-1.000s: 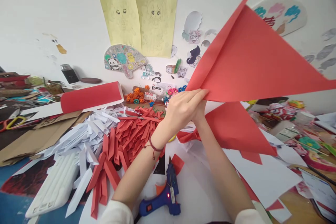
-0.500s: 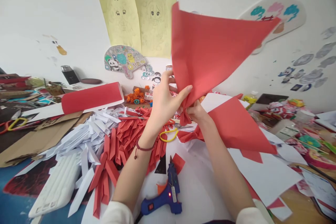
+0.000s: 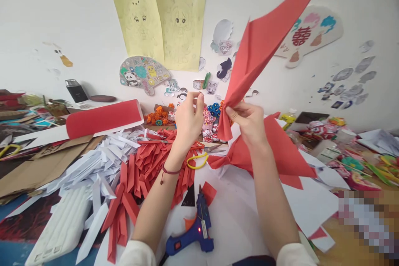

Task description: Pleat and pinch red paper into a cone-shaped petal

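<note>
My right hand [image 3: 249, 122] pinches the gathered neck of a red paper [image 3: 258, 45]. Above the grip the paper fans upward to the right, and a short pleated tail hangs below. To its left, apart from the paper, my left hand [image 3: 189, 122] is raised with loosely bent fingers and nothing visible in it. A second gathered red paper [image 3: 285, 151] lies behind my right forearm. Between my forearms rests a blue glue gun [image 3: 199, 224] with a red light. Yellow-handled scissors [image 3: 198, 161] lie beyond it.
Folded red strips [image 3: 152, 160] and white strips [image 3: 106, 153] are heaped on the left, near a rolled red sheet [image 3: 104, 118]. A white ridged object [image 3: 62, 220] lies at front left. White sheets [image 3: 307, 203] and a yellow bottle [image 3: 288, 118] are on the right.
My left hand has come away from the red paper and moved slightly left. The paper, now held by my right hand alone, has turned edge-on and points more steeply upward.
</note>
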`<state>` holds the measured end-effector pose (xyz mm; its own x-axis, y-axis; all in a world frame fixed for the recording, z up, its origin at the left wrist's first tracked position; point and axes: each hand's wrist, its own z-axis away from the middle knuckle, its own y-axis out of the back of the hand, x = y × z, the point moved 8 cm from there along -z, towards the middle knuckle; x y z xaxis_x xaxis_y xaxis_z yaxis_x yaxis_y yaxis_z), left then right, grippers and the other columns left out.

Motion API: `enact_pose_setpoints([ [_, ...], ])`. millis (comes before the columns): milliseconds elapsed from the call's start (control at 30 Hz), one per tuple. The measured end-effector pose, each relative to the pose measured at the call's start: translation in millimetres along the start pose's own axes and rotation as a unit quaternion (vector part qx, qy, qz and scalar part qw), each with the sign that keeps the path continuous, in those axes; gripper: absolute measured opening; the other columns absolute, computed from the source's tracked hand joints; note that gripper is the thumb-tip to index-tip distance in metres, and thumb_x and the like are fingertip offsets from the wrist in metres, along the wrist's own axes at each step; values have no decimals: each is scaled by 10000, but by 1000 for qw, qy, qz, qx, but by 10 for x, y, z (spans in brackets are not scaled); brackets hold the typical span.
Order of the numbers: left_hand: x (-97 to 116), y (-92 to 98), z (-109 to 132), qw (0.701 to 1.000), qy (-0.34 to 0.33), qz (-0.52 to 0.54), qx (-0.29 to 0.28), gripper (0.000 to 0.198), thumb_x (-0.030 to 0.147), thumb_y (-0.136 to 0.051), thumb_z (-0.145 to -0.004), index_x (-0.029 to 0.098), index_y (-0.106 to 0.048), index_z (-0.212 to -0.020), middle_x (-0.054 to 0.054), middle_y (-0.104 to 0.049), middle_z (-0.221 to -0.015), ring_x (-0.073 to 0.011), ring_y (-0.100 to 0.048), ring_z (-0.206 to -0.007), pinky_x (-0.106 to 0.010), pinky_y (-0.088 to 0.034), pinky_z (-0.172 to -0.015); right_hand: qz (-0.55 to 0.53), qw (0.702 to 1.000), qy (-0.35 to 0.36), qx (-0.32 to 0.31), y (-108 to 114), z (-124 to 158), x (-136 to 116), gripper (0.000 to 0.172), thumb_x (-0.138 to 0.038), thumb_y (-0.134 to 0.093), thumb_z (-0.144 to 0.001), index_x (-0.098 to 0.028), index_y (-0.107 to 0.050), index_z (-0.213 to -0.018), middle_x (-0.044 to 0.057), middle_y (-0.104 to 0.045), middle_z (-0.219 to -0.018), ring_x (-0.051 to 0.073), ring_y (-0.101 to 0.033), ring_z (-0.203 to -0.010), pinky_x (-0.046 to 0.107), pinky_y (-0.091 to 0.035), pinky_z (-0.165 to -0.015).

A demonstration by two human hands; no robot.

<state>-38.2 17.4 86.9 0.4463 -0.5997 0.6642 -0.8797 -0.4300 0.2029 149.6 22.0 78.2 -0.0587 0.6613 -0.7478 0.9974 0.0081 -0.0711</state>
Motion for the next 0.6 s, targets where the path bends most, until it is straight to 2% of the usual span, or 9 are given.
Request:
enact_pose_setpoints([
  [67, -34, -127, 4, 999, 0, -10, -50, 261, 382, -478, -995, 200, -661, -954, -25, -748, -765, -140, -666, -592, -260, -482, -597, 20, 998, 35, 49, 189, 68, -265, 168, -346, -873, -679, -235, -778, -762, 37, -746, -770, 218, -688, -738, 375, -573, -720],
  [133, 36, -289, 53, 990, -14, 46, -130, 328, 426, -483, -989, 193, -683, -874, -31, -746, -749, -141, -660, -578, -264, -493, -588, 28, 996, 49, 75, 333, 144, -475, 132, -303, -873, -681, -244, -787, -763, 37, -744, -757, 224, -678, -715, 379, -555, -681],
  [200, 221, -397, 148, 968, -38, 149, -200, 397, 478, -460, -993, 183, -700, -881, -48, -755, -804, -139, -672, -621, -263, -516, -613, 23, 995, 51, 81, 419, 194, -602, 109, -261, -863, -691, -231, -790, -766, 33, -736, -760, 219, -667, -729, 382, -538, -717],
  [267, 447, -431, 259, 943, -65, 219, -242, 395, 488, -469, -990, 179, -711, -950, -58, -758, -876, -139, -683, -708, -258, -531, -676, -6, 997, 43, 68, 440, 204, -633, 87, -240, -841, -712, -207, -788, -773, 27, -715, -753, 202, -649, -750, 370, -516, -759],
  [400, 730, -454, 435, 925, -84, 241, -281, 318, 450, -565, -955, 173, -719, -987, -57, -750, -927, -148, -672, -818, -245, -510, -695, -100, 995, -9, -16, 308, 146, -500, 117, -287, -841, -696, -200, -764, -710, 7, -636, -709, 151, -576, -683, 324, -477, -706],
  [500, 768, -485, 483, 912, -67, 277, -294, 313, 450, -593, -937, 164, -714, -977, -68, -751, -961, -153, -676, -841, -253, -524, -712, -129, 990, -31, -50, 225, 119, -425, 162, -314, -862, -659, -227, -726, -642, -17, -564, -661, 123, -504, -616, 303, -463, -650],
  [600, 746, -493, 487, 909, -53, 289, -296, 295, 437, -682, -879, 160, -708, -978, -66, -753, -937, -149, -685, -823, -251, -543, -727, -153, 984, -62, -63, 188, 121, -366, 220, -343, -882, -604, -233, -693, -597, -25, -518, -625, 130, -507, -614, 294, -458, -622],
])
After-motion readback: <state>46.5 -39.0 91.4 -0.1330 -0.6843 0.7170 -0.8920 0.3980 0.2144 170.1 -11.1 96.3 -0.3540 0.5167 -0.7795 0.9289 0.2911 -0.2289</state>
